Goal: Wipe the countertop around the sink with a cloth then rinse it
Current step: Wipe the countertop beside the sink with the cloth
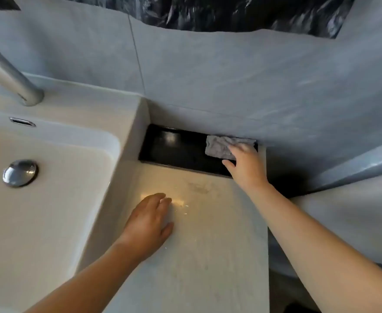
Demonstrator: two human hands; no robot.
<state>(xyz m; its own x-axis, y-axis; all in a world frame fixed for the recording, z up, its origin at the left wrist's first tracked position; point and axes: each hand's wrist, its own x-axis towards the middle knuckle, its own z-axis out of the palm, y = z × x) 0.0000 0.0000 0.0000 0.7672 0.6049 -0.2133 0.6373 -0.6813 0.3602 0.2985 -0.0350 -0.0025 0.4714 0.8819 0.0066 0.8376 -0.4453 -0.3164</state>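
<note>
From my station I see the cloth [219,146] at about 1 o'clock from the middle of the view. It lies in the black recess [176,147] at the back of the countertop [208,256], and its far edge touches the wall [230,75]. The right hand [245,168] rests on it. The fingers are nearly straight and press the right part of the cloth down; they do not close around it. The thumb is spread toward 9 o'clock. The fingertips are a little blurred.

The free part of the cloth lies at 11 o'clock from this hand. Its long axis goes from 9 to 3 o'clock, along the wall like the recess, and its free end points to 9 o'clock, toward the sink [61,211].

The left hand [149,224] lies flat on the countertop and holds nothing. It is at 7 o'clock from the cloth and well apart, so the right hand is the nearer one. I judge that the next stroke should go toward 9 o'clock along the recess, with the cloth kept lengthwise.
</note>
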